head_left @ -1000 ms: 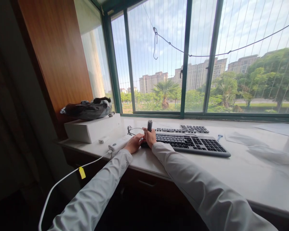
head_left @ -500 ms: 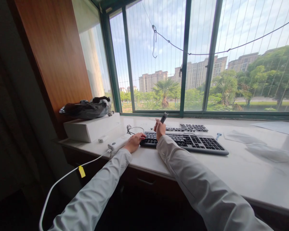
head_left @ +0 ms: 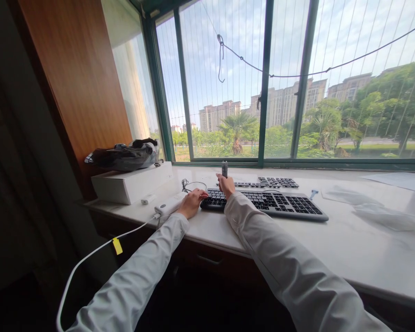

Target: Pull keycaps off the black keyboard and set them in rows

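A dark grey keyboard point(head_left: 280, 205) lies along the front of the tabletop. Its middle part looks greyer than the black keys at the right. At its left end my left hand point(head_left: 191, 204) rests with curled fingers, fingertips and thumb against the edge. Over the left part of the keyboard, my right hand point(head_left: 227, 185) is closed round a small dark tool point(head_left: 224, 169) standing upright in the fist; its exact kind is unclear, and the fist and wrist hide some keys. Behind the keyboard, loose black keycaps point(head_left: 278, 183) lie in rows.
A white power bank-like device point(head_left: 171, 205) with a white cable point(head_left: 100, 249) lies left of my left hand. Farther left is a white box point(head_left: 131, 182) with a dark bag point(head_left: 127, 156) on it. Clear plastic bags point(head_left: 383, 216) and a small blue tool point(head_left: 313, 194) lie right.
My right hand has shifted slightly left, and the dark tool has turned from leaning right to nearly upright. My left hand stays at the keyboard's left end.
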{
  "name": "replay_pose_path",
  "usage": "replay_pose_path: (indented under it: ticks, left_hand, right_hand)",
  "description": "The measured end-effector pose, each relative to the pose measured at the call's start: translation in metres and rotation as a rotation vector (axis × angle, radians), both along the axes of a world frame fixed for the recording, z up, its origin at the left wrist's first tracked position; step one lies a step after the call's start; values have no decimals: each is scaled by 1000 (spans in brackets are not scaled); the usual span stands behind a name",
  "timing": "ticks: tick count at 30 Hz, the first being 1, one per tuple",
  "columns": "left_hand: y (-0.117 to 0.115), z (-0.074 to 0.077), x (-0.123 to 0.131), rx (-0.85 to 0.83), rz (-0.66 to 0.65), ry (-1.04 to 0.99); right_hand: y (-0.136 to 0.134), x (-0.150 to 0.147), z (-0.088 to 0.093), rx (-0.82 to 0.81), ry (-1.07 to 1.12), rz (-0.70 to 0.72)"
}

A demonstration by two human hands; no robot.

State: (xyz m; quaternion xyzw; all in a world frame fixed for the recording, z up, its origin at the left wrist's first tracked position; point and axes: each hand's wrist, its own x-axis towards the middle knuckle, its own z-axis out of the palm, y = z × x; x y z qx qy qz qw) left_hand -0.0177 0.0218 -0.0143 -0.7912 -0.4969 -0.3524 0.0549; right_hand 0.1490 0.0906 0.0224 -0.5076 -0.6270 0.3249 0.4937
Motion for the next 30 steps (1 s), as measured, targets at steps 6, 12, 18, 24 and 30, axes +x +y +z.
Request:
replay_pose_path:
  ticks: [6,12,18,24,30]
  left_hand:
    - [0,0,0,-13,16,16]
    - [-2,2,0,-29,29,34]
    - [-6,5,1,-39,22,43]
    - [-6,4,0,-32,48,50]
    - [-9,7,2,-56,35,-6]
  right_hand:
    - [-4,13,11,22,-626,52]
    - [-7,17,16,-97,-783,121]
    - [-4,9,11,-81,-791,194]
    - [-15,14,22,-71,-810,271]
    - [-26,24,30,-39,-798,389]
